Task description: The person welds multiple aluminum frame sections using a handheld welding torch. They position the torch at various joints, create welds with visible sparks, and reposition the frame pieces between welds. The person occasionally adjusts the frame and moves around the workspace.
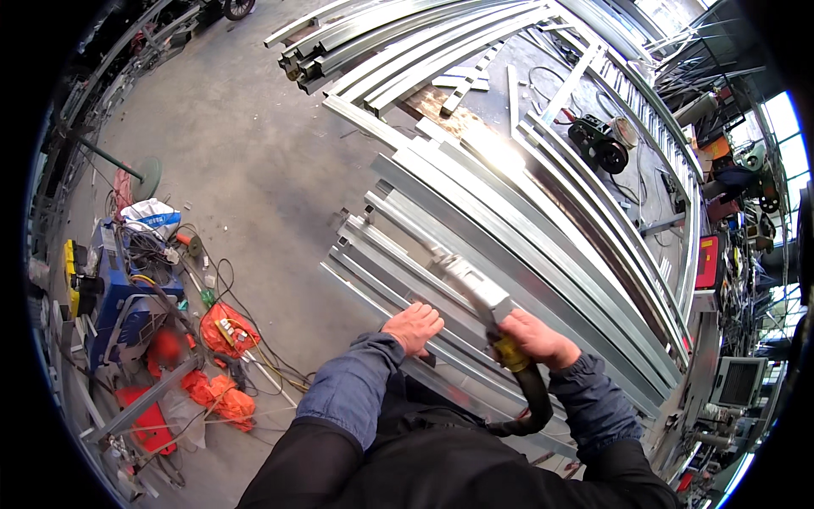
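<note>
My right hand [543, 339] is wrapped round the rear of a welding gun [476, 287] with a silver body and a long thin nozzle. The gun slants away to the far left, its tip over the long galvanized steel channels [517, 280]. From its yellow-ringed rear end a thick black hose [534, 399] curves down toward my body. To the left, my left hand [413, 327] has its fingers bent over the nearest steel channel [365, 288], apart from the gun. Its palm side is hidden. Whether the nozzle touches metal I cannot tell.
More steel profiles [424, 64] lie stacked at the far side. A black wheeled device [600, 142] stands beyond them. On the left floor are a blue machine [127, 288], tangled cables, orange plastic bags [219, 397] and a power strip [233, 332]. Cluttered shelving lines the right.
</note>
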`<act>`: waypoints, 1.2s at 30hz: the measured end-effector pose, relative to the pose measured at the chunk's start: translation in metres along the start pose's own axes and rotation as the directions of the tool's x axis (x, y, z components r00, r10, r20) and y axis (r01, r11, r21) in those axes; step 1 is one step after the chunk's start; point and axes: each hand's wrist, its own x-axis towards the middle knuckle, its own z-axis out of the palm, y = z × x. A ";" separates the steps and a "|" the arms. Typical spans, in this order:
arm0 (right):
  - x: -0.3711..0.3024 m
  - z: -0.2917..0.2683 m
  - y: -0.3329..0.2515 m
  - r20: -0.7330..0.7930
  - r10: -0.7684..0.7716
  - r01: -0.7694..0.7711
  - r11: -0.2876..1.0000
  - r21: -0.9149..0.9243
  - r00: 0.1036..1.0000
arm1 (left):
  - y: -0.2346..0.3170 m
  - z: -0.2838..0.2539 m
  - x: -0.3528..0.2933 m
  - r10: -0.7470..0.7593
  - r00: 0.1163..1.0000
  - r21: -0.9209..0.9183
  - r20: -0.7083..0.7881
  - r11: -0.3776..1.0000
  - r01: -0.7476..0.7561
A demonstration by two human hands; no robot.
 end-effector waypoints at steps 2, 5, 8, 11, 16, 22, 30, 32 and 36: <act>-0.025 -0.013 -0.008 -0.158 -0.024 0.013 0.997 -0.074 0.987 | 0.008 0.010 -0.006 -0.049 0.996 0.024 -0.075 0.998 0.051; -0.052 -0.049 0.008 -0.285 -0.069 0.061 0.997 -0.037 0.956 | 0.026 0.023 -0.014 -0.118 0.960 0.066 -0.253 0.988 0.138; -0.061 -0.077 0.018 -0.406 -0.126 0.047 0.979 -0.198 0.905 | 0.054 0.035 -0.032 -0.245 0.893 0.000 -0.379 0.964 0.265; -0.049 -0.104 0.033 -0.627 -0.405 -0.187 0.723 -0.665 0.665 | 0.082 0.062 -0.071 -0.388 0.803 -0.128 -0.452 0.919 0.372; 0.002 -0.175 0.099 -0.774 -0.373 -0.401 0.693 -0.599 0.511 | 0.117 0.152 -0.196 -0.725 0.617 -0.298 -0.307 0.689 0.661; 0.044 -0.166 0.103 -0.850 -0.285 -0.431 0.763 -0.481 0.444 | 0.185 0.268 -0.373 -0.979 0.147 -0.415 0.141 0.076 0.907; 0.070 -0.230 0.119 -0.863 -0.409 -0.408 0.763 -0.501 0.295 | 0.171 0.344 -0.424 -0.883 0.215 -0.658 0.417 -0.130 0.742; 0.065 -0.178 0.102 -0.911 -0.233 -0.507 0.771 -0.386 0.340 | 0.171 0.342 -0.449 -0.855 0.198 -0.675 0.479 -0.214 0.706; 0.043 -0.101 0.137 -0.949 -0.230 -0.519 0.795 -0.312 0.218 | 0.112 0.337 -0.491 -0.827 0.269 -0.728 0.495 -0.225 0.648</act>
